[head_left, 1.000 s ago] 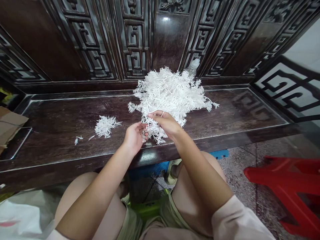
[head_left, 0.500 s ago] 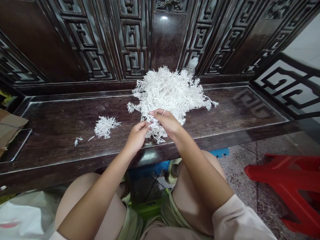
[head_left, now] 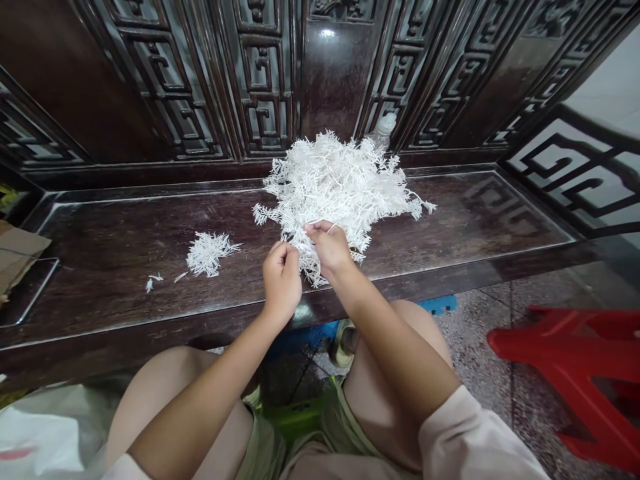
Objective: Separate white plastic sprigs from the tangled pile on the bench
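Observation:
A large heap of white branching plastic pieces (head_left: pixel 340 180) lies on the dark wooden bench (head_left: pixel 450 227). At its front edge my right hand (head_left: pixel 327 247) pinches a white branching piece, with a thin strand crossing its fingers. My left hand (head_left: pixel 283 270) is closed just to the left, thumb against the curled fingers, at the white sprigs; what exactly it grips is too small to make out. A small pile of short white sprigs (head_left: pixel 210 255) sits on the bench further left, with a few loose bits (head_left: pixel 153 283) beside it.
Behind the heap stands a clear bottle (head_left: pixel 384 130) against the carved backrest (head_left: pixel 335 80). A cardboard piece (head_left: pixel 20 257) and a metal wire frame lie at the far left. A red stool (head_left: pixel 570 360) is on the floor at right, a white bag (head_left: pixel 45 433) at lower left.
My left hand has turned more upright, its fingers curling closed. My right hand has shifted slightly and stays at the heap's front edge.

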Action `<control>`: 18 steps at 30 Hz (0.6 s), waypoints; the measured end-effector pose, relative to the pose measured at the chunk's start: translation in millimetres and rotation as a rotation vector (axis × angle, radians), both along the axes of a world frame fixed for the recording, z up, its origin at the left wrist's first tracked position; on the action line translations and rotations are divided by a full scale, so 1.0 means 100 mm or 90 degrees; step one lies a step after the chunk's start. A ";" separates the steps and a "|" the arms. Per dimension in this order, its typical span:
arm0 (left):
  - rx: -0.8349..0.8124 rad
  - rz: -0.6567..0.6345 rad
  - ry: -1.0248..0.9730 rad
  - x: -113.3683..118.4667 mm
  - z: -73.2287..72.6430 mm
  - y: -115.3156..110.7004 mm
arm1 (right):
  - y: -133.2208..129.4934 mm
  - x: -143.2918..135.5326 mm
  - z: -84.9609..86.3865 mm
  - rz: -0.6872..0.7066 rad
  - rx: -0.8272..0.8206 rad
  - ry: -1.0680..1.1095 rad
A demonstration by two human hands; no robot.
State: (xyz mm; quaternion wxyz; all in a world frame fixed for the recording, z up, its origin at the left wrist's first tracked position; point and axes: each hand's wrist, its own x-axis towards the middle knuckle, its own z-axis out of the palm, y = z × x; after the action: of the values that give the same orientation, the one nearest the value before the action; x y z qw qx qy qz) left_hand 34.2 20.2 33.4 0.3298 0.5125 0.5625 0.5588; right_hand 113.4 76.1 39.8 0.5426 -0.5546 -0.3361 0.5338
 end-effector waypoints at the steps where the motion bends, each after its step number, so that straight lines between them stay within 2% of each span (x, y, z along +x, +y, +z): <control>1: 0.038 0.014 0.016 0.00 0.02 -0.04 | 0.03 0.04 0.00 -0.028 -0.005 -0.014; 2: 0.085 0.024 0.034 -0.01 0.05 -0.08 | 0.08 0.11 0.02 -0.061 -0.003 -0.036; 4: 0.160 0.018 0.051 -0.03 0.13 -0.15 | 0.18 0.28 0.07 -0.192 -0.049 -0.048; 6: 0.141 -0.014 0.010 -0.08 0.20 -0.16 | 0.25 0.44 0.14 -0.150 -0.034 -0.040; 8: 0.011 -0.038 -0.098 -0.13 0.24 -0.09 | 0.25 0.51 0.19 0.012 -0.030 -0.023; 10: -0.155 -0.060 -0.236 -0.20 0.24 0.03 | 0.20 0.48 0.21 0.093 -0.045 0.003; 12: -0.274 -0.059 -0.357 -0.29 0.23 0.16 | 0.14 0.40 0.18 0.130 -0.044 0.027; 15: -0.315 0.017 -0.454 -0.50 0.19 0.32 | 0.08 0.30 0.12 0.171 -0.032 0.043; 18: -0.305 0.104 -0.439 -0.78 0.09 0.46 | 0.08 0.28 0.09 0.179 -0.049 0.045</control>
State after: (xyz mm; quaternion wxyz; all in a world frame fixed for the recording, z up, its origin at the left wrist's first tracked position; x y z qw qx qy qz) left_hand -43.6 66.3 42.0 0.5631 0.1582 0.5719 0.5752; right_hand 141.1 83.7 48.5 0.4519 -0.5035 -0.3705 0.6364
